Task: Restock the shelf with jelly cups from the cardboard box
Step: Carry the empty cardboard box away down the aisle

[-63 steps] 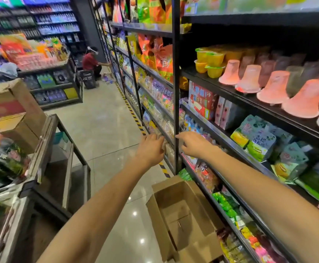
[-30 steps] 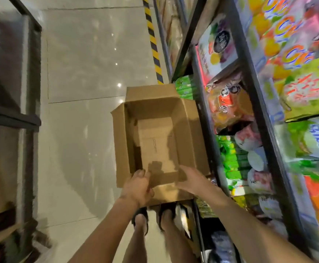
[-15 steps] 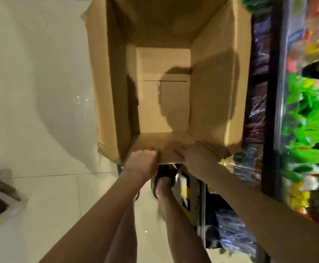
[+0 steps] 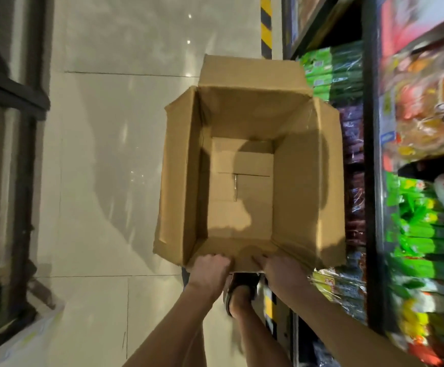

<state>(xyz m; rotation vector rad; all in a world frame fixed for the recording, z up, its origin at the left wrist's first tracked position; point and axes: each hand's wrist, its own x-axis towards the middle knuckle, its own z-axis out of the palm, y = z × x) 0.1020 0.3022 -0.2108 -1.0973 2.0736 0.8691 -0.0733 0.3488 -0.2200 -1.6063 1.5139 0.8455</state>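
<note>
Left hand point(image 4: 210, 268): curled over near flap of cardboard box point(image 4: 244, 181), gripping edge. Right hand point(image 4: 281, 268): fingers laid on and folded round same flap, alongside.
Handling advised: lift level, both grips even, thin flap likely to bend or tear; keep clear of shelf point(image 4: 369, 160) just beside.
Box: held above floor point(image 4: 104, 154), flaps open, bare bottom only. Jelly cups: none seen inside.

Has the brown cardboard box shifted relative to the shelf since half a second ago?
Cannot tell: the brown cardboard box sits beside the black shelf upright; the camera moved.
</note>
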